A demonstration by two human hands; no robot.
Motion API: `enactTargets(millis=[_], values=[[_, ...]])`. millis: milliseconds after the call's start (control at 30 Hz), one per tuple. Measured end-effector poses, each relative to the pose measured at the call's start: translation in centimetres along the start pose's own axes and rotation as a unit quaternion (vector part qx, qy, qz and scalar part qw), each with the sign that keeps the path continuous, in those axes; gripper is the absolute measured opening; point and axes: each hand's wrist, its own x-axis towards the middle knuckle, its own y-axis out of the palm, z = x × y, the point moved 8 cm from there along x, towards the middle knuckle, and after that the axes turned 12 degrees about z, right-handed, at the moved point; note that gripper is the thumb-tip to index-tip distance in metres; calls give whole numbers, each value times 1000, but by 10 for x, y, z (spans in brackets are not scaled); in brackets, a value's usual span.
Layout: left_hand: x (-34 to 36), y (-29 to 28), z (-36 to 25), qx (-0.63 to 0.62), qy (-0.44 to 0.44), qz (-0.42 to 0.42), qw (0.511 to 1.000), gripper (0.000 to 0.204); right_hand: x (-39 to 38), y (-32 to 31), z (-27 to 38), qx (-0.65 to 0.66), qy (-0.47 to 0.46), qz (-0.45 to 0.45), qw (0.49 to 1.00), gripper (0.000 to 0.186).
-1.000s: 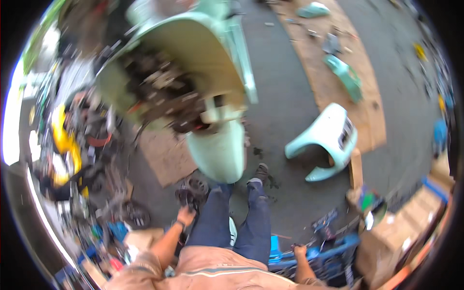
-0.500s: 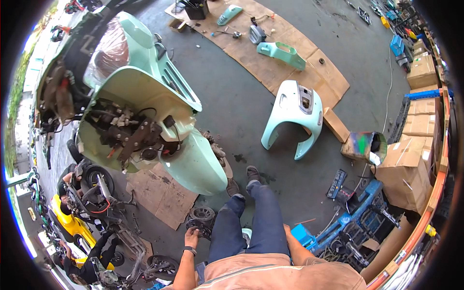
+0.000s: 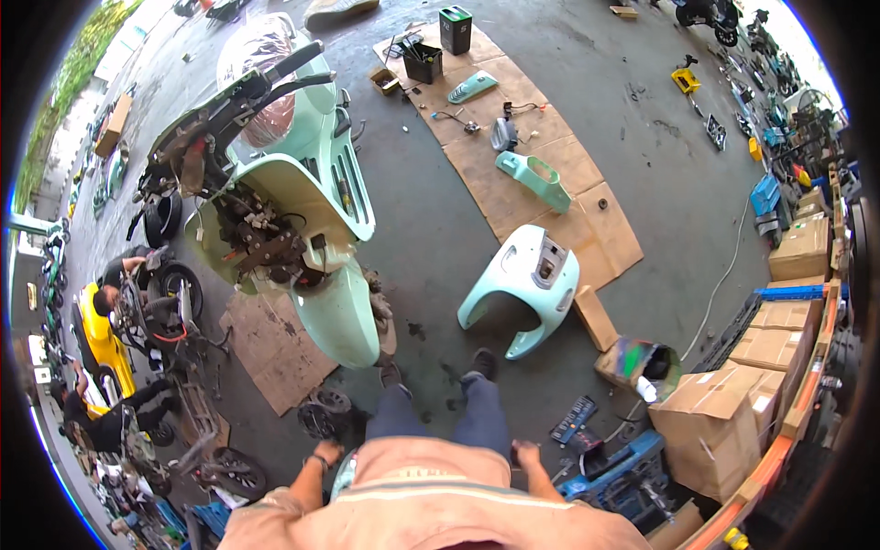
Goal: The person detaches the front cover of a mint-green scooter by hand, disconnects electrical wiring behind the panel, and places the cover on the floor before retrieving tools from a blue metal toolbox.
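My left hand (image 3: 327, 451) hangs low beside my left leg, near two small wheels (image 3: 324, 414) on the floor. Its fingers are too small and foreshortened to read. On the other side, my right hand (image 3: 525, 454) hangs by my right leg with its fingers curled and nothing visible in them. A partly stripped mint-green scooter (image 3: 332, 316) stands ahead on the left, its wiring and frame exposed behind the front shield. Farther right, a mint-green front body panel (image 3: 536, 275) stands on the floor, apart from both hands.
A long cardboard sheet (image 3: 600, 225) carries a green trim piece (image 3: 536, 181), a headlight unit (image 3: 503, 135) and a black bin (image 3: 423, 63). Cardboard boxes (image 3: 710, 426) and a blue metal frame (image 3: 614, 477) line the right. Two people work by a yellow motorbike (image 3: 103, 344) at left.
My view has tilted up and shifted, showing more of the far floor. My left hand now hangs lower beside my leg, and my right hand has come into view.
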Motion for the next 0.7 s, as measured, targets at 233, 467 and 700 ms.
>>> enactTargets(millis=[233, 467, 700], values=[[-199, -230, -183, -119, 136, -609, 772, 29, 4, -166, 141, 179, -50, -64, 981, 22], [-486, -408, -233, -143, 184, -886, 400, 31, 73, -198, 384, 77, -107, -36, 991, 35], [-582, -653, -408, 34, 280, -809, 515, 30, 153, -116, 671, -2, -142, 52, 988, 38]])
